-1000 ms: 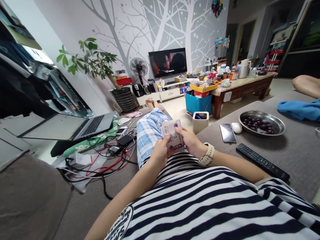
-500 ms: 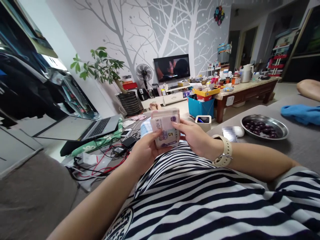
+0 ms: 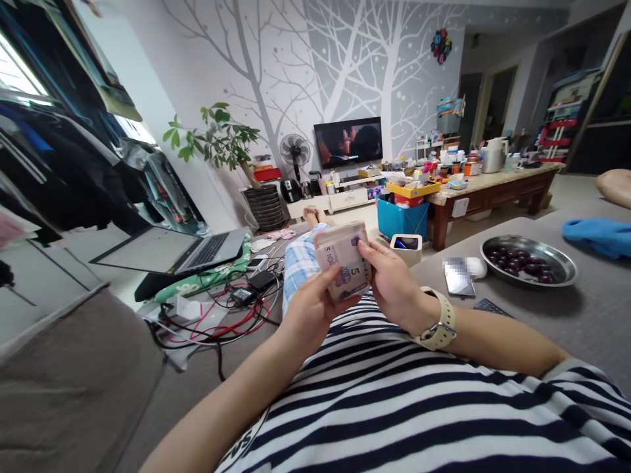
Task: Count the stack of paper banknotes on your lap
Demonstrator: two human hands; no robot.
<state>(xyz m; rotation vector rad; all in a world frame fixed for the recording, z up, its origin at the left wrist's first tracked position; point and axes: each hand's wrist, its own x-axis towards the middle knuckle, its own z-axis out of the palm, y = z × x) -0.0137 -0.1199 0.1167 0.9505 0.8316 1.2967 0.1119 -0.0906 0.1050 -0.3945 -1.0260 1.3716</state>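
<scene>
Stack of banknotes (image 3: 344, 261): clamped between left hand (image 3: 314, 309) beneath and right hand (image 3: 392, 284) at its right edge, above striped shirt (image 3: 394, 394). Right: phone (image 3: 458, 280), bowl of dark fruit (image 3: 530, 260). Left: laptop (image 3: 187, 248).

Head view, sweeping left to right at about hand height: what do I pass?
Open laptop → tangle of cables → left hand → stack of banknotes → right hand → phone → metal bowl of dark fruit → blue cloth.
</scene>
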